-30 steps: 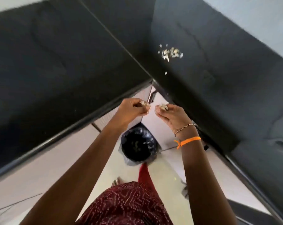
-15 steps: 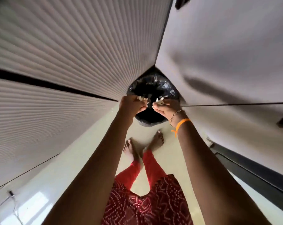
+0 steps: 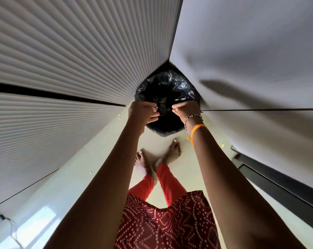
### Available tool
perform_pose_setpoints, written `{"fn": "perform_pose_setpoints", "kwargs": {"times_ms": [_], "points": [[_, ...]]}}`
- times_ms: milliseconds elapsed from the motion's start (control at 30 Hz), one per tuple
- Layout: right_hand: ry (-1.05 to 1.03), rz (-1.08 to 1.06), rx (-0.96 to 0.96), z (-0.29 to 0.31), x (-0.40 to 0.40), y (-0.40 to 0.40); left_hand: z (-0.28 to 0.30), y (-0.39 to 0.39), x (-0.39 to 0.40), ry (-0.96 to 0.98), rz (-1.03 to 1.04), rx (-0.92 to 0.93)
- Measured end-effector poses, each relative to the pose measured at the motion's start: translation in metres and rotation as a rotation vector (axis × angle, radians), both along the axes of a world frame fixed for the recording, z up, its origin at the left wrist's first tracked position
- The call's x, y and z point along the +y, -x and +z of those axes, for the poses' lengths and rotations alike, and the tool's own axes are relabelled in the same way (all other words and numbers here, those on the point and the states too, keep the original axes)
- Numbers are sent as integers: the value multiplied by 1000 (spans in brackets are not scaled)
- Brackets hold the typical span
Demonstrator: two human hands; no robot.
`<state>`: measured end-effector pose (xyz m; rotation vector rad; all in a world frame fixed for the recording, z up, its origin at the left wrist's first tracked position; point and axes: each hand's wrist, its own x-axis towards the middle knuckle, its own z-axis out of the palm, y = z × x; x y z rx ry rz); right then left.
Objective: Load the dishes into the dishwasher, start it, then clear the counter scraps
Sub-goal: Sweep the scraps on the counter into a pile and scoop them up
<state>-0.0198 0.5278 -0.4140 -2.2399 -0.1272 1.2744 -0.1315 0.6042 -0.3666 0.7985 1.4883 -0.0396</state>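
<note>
We should keep both hands right over the bin [image 3: 167, 103] so every scrap falls inside the black bag, not on the floor [image 3: 186, 169]. Our left hand [image 3: 143, 112] is curled, with the fingers starting to loosen. Our right hand [image 3: 186, 109] is curled tight. We cannot tell if scraps are left in them. The bin sits in the corner by our feet.

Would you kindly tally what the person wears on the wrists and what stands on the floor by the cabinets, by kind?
Beaded bracelet: 1
Orange thread band: 1
Bin lined with a black bag: 1
Total: 3
</note>
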Motion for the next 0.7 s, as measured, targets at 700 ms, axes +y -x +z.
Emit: {"fn": "perform_pose_setpoints", "kwargs": {"times_ms": [700], "points": [[-733,47,-312,384,0,36,344,17,20,-703,-286,-243]]}}
